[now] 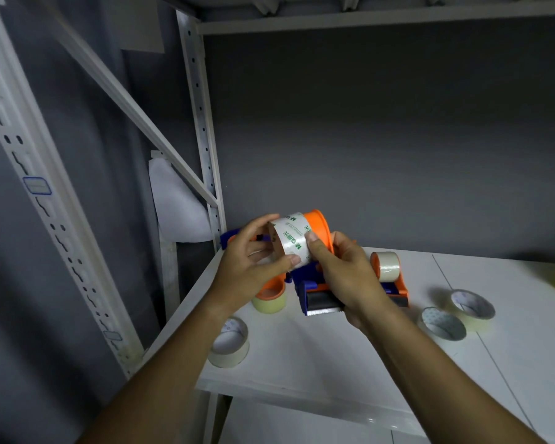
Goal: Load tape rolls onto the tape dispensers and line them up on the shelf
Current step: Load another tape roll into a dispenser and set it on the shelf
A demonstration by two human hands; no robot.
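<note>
Left hand (253, 261) and right hand (343, 274) both pinching tape roll (290, 240) against orange dispenser (318, 225); loaded dispenser (390, 277) at three o'clock.

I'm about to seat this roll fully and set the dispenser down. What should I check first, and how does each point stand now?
1. Left hand grips the printed clear tape roll: ok.
2. Right hand holds the orange and blue tape dispenser: ok.
3. Roll pushed fully onto the orange hub: cannot tell.
4. Tape end threaded to the serrated blade: cannot tell.
5. Bare spot on the white shelf in front: ok.
6. Loaded second dispenser to line up beside: ok.
</note>
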